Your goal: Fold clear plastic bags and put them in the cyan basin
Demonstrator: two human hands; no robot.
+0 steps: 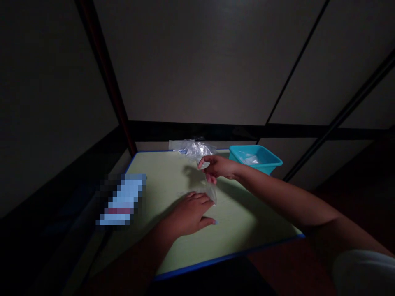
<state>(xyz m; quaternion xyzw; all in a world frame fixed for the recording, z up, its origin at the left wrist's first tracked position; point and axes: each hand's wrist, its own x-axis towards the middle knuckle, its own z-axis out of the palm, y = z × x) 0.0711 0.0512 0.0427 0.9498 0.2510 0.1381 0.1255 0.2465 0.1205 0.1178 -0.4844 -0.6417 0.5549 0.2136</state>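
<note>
A thin clear plastic bag lies partly on the yellow-green table, with one part raised. My left hand rests palm down over its near side, fingers stretched out and thumb apart. Just beyond, my right hand is above the table with bent fingers, and the raised part of the plastic runs up to its lower fingertips. The exact grip is hard to see in the dim light. Behind the right hand, more crumpled clear plastic bags lie at the table's far edge.
A turquoise basket with clear plastic inside stands at the far right corner. To the left is a pixelated, light blue flat object. Dark panelled walls or cabinets rise behind the table, whose edge has blue trim.
</note>
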